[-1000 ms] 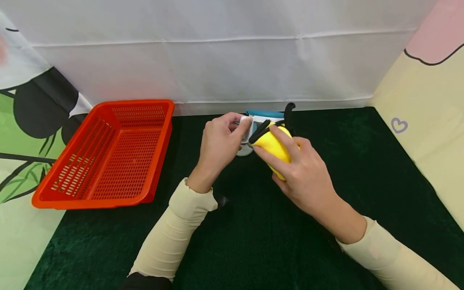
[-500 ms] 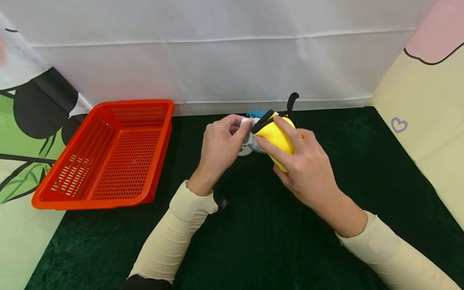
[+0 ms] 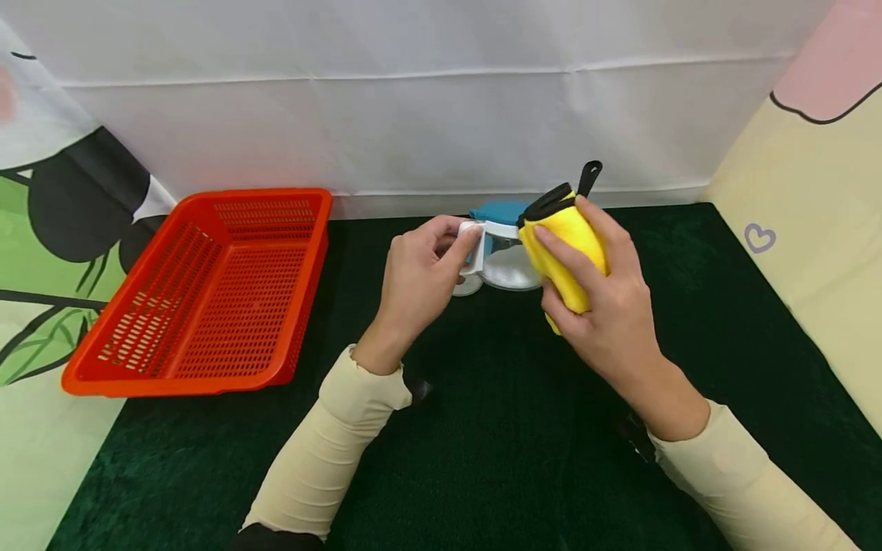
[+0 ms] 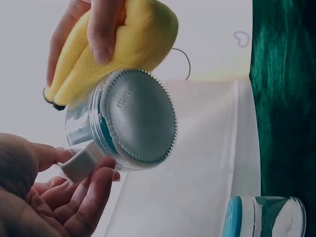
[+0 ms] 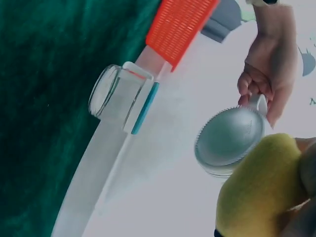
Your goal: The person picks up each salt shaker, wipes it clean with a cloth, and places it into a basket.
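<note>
Head: yellow cloth (image 3: 570, 228) in right fingers (image 3: 576, 265)

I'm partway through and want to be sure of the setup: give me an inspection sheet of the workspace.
Surface: dark green cloth, lying mostly flat.
Job's things: clear jar, held off the surface, grey base showing; yellow cloth, bunched, black-edged.
Clutter: red basket at the person's left; second jar, blue-lidded, standing upright.
Grips: left grip pinches the jar's white handle; right grip holds the cloth.
Cables: nothing seen.
Surroundings: white backdrop behind, printed panels on both sides.
</note>
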`<state>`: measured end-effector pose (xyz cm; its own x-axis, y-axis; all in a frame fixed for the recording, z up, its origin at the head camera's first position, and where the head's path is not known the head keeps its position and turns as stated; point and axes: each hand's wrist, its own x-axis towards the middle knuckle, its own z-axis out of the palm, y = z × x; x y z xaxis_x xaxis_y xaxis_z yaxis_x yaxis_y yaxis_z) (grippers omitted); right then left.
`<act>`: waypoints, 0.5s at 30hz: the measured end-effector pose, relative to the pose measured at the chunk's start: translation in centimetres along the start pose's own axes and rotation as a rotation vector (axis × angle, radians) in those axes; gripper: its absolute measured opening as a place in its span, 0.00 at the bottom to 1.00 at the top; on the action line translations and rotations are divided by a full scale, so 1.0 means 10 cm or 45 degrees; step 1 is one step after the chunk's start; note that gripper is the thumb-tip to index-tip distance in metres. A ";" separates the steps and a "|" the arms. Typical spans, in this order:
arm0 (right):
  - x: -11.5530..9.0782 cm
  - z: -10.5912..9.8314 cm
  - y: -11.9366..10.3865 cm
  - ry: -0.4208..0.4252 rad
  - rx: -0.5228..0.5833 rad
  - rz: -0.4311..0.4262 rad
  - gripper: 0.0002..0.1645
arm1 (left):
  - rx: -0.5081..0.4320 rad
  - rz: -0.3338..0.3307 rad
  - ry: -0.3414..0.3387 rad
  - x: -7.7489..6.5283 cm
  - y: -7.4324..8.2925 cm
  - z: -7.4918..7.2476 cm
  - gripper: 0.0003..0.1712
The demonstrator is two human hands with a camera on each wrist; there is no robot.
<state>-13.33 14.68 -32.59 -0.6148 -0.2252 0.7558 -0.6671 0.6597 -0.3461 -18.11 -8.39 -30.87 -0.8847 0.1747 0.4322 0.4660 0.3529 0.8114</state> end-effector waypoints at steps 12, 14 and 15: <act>-0.02 -0.08 0.17 0.030 0.711 0.613 0.41 | -0.217 0.058 -0.030 -0.02 -0.02 -0.02 0.13; -0.04 -0.10 0.18 -0.043 0.803 0.704 0.40 | -0.248 0.064 -0.036 -0.03 -0.03 -0.03 0.13; -0.05 -0.10 0.19 -0.083 0.851 0.744 0.40 | -0.266 0.060 -0.039 -0.03 -0.03 -0.03 0.13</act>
<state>-13.84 16.78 -33.04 -0.9430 -0.0373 0.3306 -0.3326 0.1303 -0.9340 -17.97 -8.81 -31.09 -0.8604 0.2157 0.4617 0.4960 0.1464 0.8559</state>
